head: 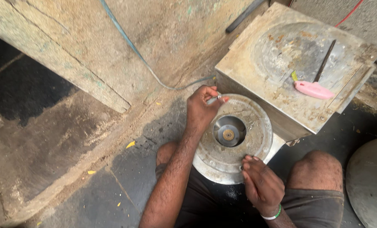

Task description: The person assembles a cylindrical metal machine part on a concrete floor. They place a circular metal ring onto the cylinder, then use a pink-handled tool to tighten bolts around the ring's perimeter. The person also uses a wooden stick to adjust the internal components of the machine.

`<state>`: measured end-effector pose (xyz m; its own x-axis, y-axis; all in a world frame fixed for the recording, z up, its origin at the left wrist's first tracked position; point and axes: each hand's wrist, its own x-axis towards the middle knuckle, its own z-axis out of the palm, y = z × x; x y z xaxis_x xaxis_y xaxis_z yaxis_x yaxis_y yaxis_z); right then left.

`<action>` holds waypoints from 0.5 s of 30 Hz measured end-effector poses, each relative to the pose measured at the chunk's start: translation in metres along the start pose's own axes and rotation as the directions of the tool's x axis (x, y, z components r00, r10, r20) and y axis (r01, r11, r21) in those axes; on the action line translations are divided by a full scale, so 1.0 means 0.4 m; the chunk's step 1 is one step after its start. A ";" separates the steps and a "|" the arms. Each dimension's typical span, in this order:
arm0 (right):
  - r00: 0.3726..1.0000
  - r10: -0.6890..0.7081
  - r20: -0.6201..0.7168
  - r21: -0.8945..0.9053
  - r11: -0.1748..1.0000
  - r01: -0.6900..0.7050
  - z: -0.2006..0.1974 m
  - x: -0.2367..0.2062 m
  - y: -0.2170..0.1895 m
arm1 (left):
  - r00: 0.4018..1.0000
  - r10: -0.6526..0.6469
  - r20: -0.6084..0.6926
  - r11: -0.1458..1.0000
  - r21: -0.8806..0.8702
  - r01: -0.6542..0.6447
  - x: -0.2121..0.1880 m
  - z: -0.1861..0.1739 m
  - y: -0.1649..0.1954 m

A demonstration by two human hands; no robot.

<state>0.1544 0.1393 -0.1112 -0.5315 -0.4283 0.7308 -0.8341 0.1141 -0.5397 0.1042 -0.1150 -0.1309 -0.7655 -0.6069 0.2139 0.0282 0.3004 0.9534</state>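
A round metal housing [233, 139] lies flat on the floor between the person's knees, its open face up. A deep round well sits at its centre, and a brass-coloured shaft end [228, 134] shows at the bottom of the well. The left hand [201, 107] is at the upper left rim of the housing; its thumb and fingertips are pinched together on a small silver-coloured part [216, 98], which is held just above the rim. The right hand [262, 183] rests on the lower right rim of the housing, fingers close together and curled, fingertips pressed on the metal; it clamps nothing that can be seen. A green band [275, 214] circles the right wrist. Just behind the housing, touching or almost touching it, stands a worn metal box [256, 76] with a round recess in its top. On that top lie a pink-handled tool [314, 89] and its dark shaft [324, 61], pointing away from the person. A blue hose [131, 44] runs down the concrete wall to the floor near the box. A second round metal plate [370, 181] lies at the right edge of view, well apart from the hands.
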 end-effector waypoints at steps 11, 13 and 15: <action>0.905 0.093 0.415 -0.105 0.993 -0.054 -0.057 0.051 0.026 | 0.988 0.156 -0.020 0.973 0.178 -0.150 -0.012 0.001 -0.018; 0.868 0.122 0.481 -0.098 0.992 -0.084 -0.077 0.069 0.026 | 0.998 0.066 -0.001 0.988 0.140 -0.066 -0.007 0.001 -0.008; 0.851 0.098 0.515 -0.022 0.995 -0.101 -0.092 0.085 0.024 | 0.999 0.032 0.013 0.992 0.118 -0.034 -0.006 0.000 -0.007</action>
<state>0.1229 0.1588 -0.0762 -0.4582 -0.8153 0.3541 -0.7792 0.1768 -0.6014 0.1059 -0.1146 -0.1341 -0.7727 -0.5869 0.2418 -0.0219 0.4055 0.9138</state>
